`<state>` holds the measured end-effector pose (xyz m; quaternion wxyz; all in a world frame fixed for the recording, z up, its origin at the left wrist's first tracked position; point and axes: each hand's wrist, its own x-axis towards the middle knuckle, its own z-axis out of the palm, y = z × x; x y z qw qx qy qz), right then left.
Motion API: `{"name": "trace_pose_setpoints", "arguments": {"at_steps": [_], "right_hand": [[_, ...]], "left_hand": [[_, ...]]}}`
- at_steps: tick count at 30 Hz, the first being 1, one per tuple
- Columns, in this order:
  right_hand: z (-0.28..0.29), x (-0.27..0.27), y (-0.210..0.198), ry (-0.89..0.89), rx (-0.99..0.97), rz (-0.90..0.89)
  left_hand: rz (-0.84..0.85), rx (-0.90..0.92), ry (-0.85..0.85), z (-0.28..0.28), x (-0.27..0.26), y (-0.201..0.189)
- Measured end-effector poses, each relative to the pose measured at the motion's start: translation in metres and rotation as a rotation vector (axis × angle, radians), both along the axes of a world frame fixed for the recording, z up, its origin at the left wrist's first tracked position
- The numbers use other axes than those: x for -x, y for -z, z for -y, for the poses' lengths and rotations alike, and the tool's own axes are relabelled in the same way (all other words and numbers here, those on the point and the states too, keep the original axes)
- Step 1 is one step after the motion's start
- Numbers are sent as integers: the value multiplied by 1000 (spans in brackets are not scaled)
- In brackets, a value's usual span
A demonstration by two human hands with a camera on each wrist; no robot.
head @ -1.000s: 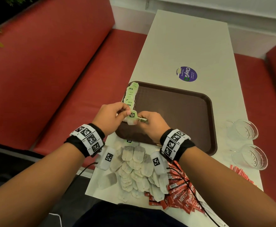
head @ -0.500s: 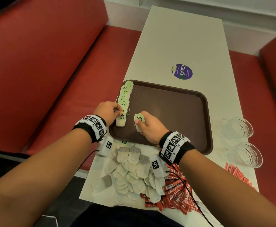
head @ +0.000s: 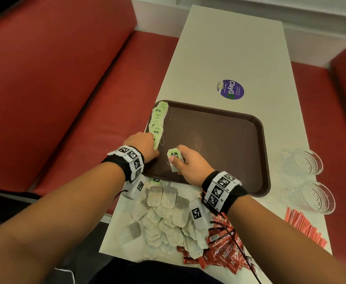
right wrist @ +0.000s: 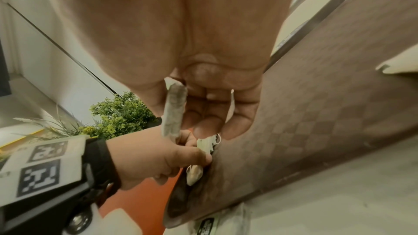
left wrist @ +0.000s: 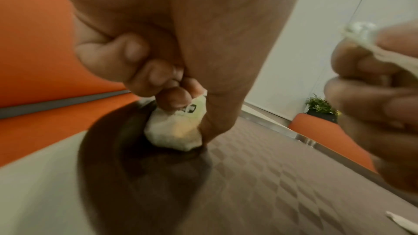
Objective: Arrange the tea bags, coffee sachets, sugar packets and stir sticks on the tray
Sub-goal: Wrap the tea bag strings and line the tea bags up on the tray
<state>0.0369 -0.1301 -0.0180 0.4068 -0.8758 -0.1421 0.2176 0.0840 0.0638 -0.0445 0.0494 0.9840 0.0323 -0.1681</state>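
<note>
A brown tray (head: 239,152) lies on the white table. Along its left edge runs a row of green-tagged tea bags (head: 157,121). My left hand (head: 145,146) pinches the nearest tea bag (left wrist: 178,128) of that row at the tray's near-left corner. My right hand (head: 186,162) hovers just right of it over the tray and holds another tea bag (head: 174,157) with its green tag up; the bag (right wrist: 174,110) shows edge-on against the palm. A heap of loose tea bags (head: 164,218) lies on the table near me. Red coffee sachets (head: 223,253) lie beside it.
Two glass cups (head: 303,162) (head: 313,196) stand on the table right of the tray. Thin red packets (head: 303,226) lie near the table's right edge. A purple sticker (head: 231,89) marks the table beyond the tray. Red bench seats flank the table.
My hands have parted: the left one carried a tea bag to the near end of the row, and the right one stayed over the tray with its own bag.
</note>
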Motion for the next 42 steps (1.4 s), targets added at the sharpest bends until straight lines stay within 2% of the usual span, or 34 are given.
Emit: {"name": "trace_pose_setpoints", "arguments": {"at_steps": [8, 14, 19, 21, 23, 25, 27, 29, 31, 38, 40, 42], "right_hand": [[5, 0, 3, 6, 4, -22], [8, -5, 3, -4, 6, 6], [6, -9, 4, 16, 0, 38], [5, -11, 3, 32, -13, 69], [4, -12, 1, 60, -38, 87], [2, -13, 1, 88, -65, 85], [0, -12, 0, 98, -89, 99], [-4, -10, 0, 89, -94, 123], [-6, -7, -1, 72, -95, 113], [-10, 7, 4, 30, -49, 80], [-5, 15, 6, -81, -7, 3], [-2, 25, 7, -272, 104, -20]], "left_hand": [[96, 47, -65, 12, -27, -9], [97, 83, -164, 14, -44, -3], [113, 94, -134, 7, -42, -15], [169, 207, -100, 4, -34, -27], [225, 445, -25, 1, -19, -38], [192, 662, 57, 1, 3, -51], [120, 739, 147, 1, 23, -60], [124, 714, 230, -1, 35, -59], [171, 712, 239, -4, 40, -55], [221, 872, 39, -22, 50, -46], [220, 810, 18, -33, 49, -41], [130, 634, 46, -42, 45, -33]]}}
